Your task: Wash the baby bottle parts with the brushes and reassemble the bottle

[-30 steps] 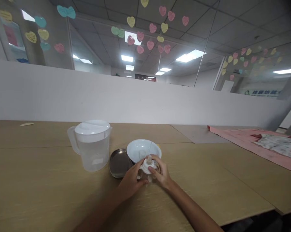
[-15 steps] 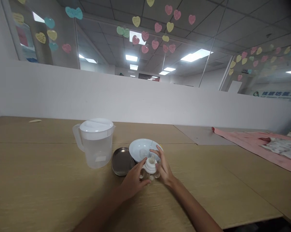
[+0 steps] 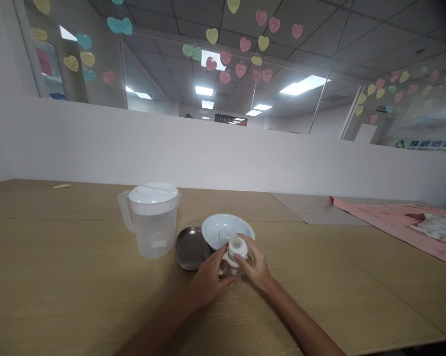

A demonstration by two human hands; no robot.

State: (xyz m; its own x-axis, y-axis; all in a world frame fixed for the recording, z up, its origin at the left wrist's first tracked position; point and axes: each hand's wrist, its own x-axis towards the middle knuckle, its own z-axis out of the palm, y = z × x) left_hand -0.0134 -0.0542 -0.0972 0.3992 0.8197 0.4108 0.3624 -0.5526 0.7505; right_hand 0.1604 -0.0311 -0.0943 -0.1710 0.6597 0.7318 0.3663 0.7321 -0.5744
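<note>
A small clear baby bottle (image 3: 233, 270) with a white collar and a clear teat stands upright between my hands, near the middle of the table. My left hand (image 3: 210, 277) grips its body from the left. My right hand (image 3: 256, 264) is closed around the white collar (image 3: 238, 248), with the thumb on the near side. Just behind the bottle is a white bowl (image 3: 217, 228) with a small clear piece in it. A dark metal tray (image 3: 191, 248) lies to the left of the bottle, against the bowl.
A translucent pitcher (image 3: 155, 225) with a white lid stands left of the tray. Pink cloth (image 3: 378, 217) with a patterned white piece lies on the right of the wooden table (image 3: 78, 287). A white wall (image 3: 208, 153) rises behind.
My right hand's fingers have closed from a spread pose onto the bottle's collar. My left hand stays on the bottle. The whole view has shifted slightly.
</note>
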